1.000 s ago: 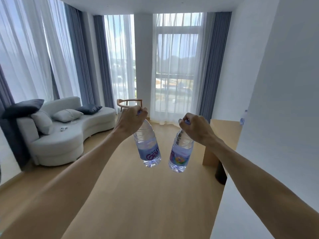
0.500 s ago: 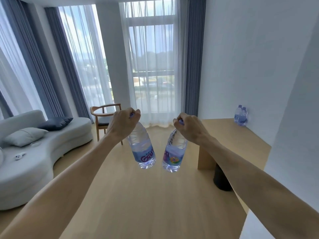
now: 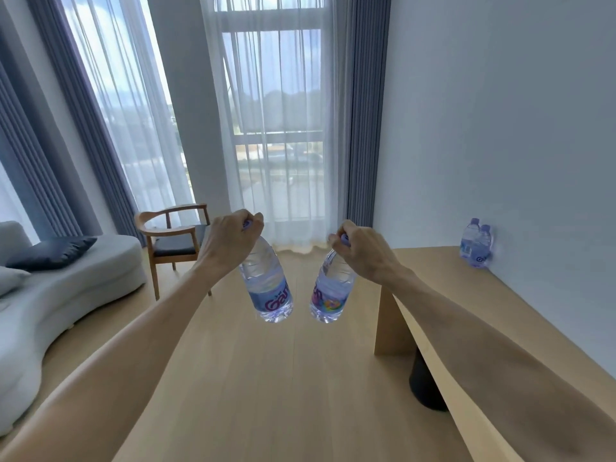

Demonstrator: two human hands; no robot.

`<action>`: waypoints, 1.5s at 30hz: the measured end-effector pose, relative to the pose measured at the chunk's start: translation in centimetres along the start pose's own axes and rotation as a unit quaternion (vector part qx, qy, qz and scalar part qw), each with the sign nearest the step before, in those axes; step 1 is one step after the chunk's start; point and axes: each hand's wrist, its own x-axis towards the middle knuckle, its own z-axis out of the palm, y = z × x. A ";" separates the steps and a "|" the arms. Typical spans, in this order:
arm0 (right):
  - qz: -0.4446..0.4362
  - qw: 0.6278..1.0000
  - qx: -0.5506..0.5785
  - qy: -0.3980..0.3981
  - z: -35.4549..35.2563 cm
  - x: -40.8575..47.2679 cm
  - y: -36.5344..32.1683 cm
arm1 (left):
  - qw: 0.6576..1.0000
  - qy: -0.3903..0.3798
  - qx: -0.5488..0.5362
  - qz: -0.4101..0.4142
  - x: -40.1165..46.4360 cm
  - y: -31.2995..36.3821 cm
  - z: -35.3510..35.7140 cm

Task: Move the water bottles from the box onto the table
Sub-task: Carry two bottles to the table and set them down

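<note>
both hands (image 3: 230, 240) hold bottles (image 3: 266, 285) hanging cap-up, bases converging.

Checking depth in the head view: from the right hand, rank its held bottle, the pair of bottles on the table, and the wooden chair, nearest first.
1. Held bottle, hanging from the right hand.
2. Wooden chair, far left by the curtains.
3. Pair of bottles, far right on the table; too close to call against the chair.

Bright daylight floods through the sheer curtains (image 3: 273, 128), slightly overexposed there. Soft shadows, sharp center; wide-angle distortion bends the edges and stretches forearms.

Wood table (image 3: 473, 295): 2 bottles (image 3: 476, 243) far end, by wall.
</note>
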 end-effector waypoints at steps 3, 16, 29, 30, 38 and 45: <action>0.029 0.999 -0.011 0.015 0.8 3.0 4.0 | 1.000 -0.009 -0.008 0.010 4.2 -0.9 4.5; 0.204 0.976 -0.061 0.045 1.9 16.0 23.1 | 0.983 -0.117 -0.107 0.091 24.8 0.0 28.1; 0.357 0.922 -0.054 0.140 -0.8 20.5 38.1 | 0.930 -0.220 -0.218 0.197 37.8 7.6 47.5; 0.364 0.919 -0.058 0.143 -0.9 20.6 39.3 | 0.925 -0.229 -0.226 0.200 38.3 8.3 48.8; 0.419 0.890 -0.065 0.169 -0.5 21.9 50.3 | 0.902 -0.296 -0.239 0.206 42.3 12.2 60.5; 0.462 0.867 -0.060 0.177 -0.1 21.5 58.0 | 0.871 -0.355 -0.245 0.234 44.3 15.6 69.6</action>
